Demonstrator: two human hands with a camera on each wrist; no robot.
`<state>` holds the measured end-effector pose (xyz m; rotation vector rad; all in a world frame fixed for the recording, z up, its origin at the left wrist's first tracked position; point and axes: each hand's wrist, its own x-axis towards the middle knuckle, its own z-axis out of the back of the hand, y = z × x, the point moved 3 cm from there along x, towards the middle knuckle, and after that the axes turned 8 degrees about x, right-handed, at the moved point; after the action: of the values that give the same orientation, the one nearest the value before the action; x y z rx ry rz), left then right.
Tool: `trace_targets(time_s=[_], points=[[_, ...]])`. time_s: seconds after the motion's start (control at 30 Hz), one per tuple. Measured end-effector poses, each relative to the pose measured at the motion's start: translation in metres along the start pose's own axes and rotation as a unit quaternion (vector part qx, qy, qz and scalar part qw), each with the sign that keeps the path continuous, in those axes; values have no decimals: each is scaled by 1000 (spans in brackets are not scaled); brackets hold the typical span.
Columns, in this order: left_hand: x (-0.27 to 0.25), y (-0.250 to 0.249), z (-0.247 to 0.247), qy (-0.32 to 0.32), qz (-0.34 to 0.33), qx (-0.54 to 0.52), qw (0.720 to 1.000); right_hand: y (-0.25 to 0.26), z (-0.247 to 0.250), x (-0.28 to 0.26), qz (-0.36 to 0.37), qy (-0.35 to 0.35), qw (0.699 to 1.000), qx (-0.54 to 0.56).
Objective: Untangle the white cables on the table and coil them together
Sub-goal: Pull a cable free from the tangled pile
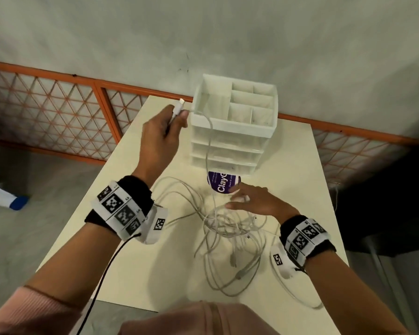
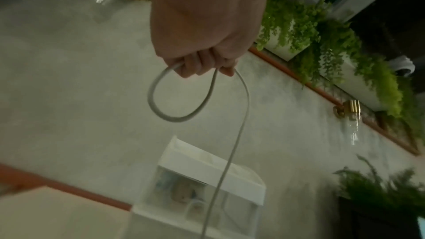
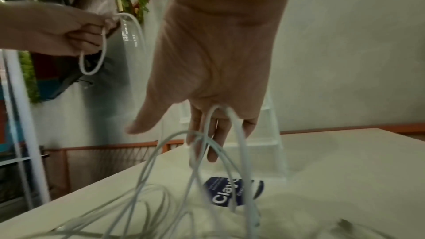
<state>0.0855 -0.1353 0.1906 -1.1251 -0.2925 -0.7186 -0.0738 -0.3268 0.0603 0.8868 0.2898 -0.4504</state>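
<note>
Several white cables point(image 1: 230, 228) lie tangled on the cream table point(image 1: 131, 262) in the head view. My left hand point(image 1: 169, 122) is raised beside the drawer unit and grips one cable near its plug point(image 1: 178, 108). That cable point(image 1: 207, 151) hangs down from it into the tangle. The left wrist view shows the left hand point(image 2: 202, 61) holding a small loop point(image 2: 161, 110) of the cable. My right hand point(image 1: 242, 197) hovers over the tangle with straight fingers point(image 3: 212, 152). A cable loop point(image 3: 220, 112) is hooked over those fingers.
A white drawer organizer point(image 1: 235, 126) with open top compartments stands at the table's far side. A round purple label point(image 1: 221, 183) lies in front of it. An orange lattice railing point(image 1: 58, 112) runs behind. A black wire point(image 1: 107, 269) hangs from my left wristband.
</note>
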Motion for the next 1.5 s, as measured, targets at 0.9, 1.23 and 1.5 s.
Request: trace_targets(time_s=[0.9,1.23,1.5], points=[[-33,-30,-53,225,-55,26,972,105,81,-49,163,-33,981,-98],[-33,-16,-27,90,-36,20,995,84,58,-52,124,18,992,-33],[-10,-11,5,-20,22,7,1000,-17,35,-31,81,-26,994,63]])
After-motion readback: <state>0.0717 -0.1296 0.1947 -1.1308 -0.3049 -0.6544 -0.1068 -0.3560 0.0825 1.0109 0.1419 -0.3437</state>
